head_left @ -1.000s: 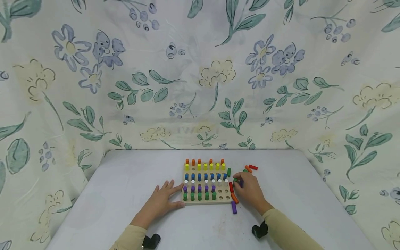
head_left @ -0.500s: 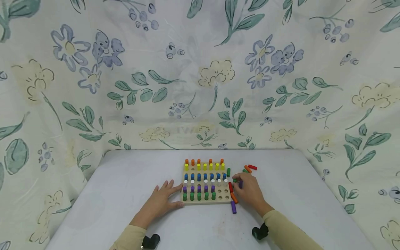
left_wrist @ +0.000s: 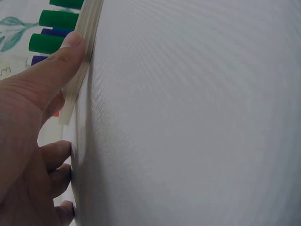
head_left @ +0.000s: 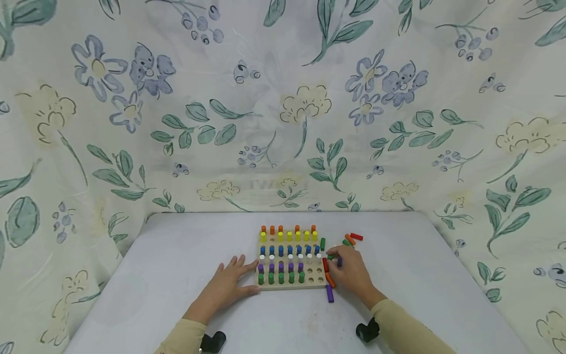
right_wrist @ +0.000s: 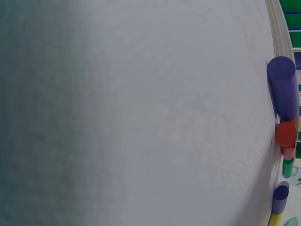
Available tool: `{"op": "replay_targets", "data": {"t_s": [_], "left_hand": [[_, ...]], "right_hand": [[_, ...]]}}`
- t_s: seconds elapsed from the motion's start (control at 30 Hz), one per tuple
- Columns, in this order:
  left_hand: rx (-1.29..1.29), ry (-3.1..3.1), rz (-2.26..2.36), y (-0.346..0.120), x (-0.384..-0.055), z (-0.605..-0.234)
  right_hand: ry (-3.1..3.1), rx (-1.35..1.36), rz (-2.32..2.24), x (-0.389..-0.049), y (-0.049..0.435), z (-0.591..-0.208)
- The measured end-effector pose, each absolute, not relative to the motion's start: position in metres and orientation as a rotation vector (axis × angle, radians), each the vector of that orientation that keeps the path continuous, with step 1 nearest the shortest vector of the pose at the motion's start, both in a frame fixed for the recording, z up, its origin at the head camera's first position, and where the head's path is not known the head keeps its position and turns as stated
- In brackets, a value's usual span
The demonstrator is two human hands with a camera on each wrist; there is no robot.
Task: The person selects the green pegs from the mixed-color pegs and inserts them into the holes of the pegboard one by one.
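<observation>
In the head view a wooden pegboard (head_left: 287,288) bears upright rows of orange, yellow, blue, white, purple and green pegs. My left hand (head_left: 227,285) lies beside it with fingers spread, thumb and fingertips at its left edge. In the left wrist view the thumb (left_wrist: 70,49) presses the board's side. On the right, my right hand (head_left: 351,268) is lowered among loose pegs, its fingers bent over a green peg (head_left: 329,256) and a purple peg (head_left: 339,262). I cannot tell whether it grips either one. In the right wrist view that hand is out of frame.
Along the board's right edge lie a red peg (head_left: 325,265), an orange peg (head_left: 330,280) and another purple peg (head_left: 330,294). A second green peg (head_left: 323,244) sits higher up. Beyond the hand lies another red peg (head_left: 356,236). The white table (head_left: 185,236) meets a floral cloth (head_left: 247,147).
The head view has drifted slightly. My right hand has shifted a little toward the board, and more of the purple peg beside its fingers shows. The left hand stays in place.
</observation>
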State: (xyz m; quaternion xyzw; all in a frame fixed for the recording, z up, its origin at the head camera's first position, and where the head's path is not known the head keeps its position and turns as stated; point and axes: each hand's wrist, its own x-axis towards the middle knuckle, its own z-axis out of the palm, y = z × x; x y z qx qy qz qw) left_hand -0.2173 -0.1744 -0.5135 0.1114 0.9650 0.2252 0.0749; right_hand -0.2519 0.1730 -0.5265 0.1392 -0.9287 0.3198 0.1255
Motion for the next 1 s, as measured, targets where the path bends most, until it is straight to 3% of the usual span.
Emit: {"op": "replay_targets", "data": {"t_s": [1.0], "left_hand": [[0.329,2.89,0.671,-0.174,-0.217,-0.512]], "right_hand": [[-2.645,0.505,1.026,-0.242,0.16,-0.529]]}}
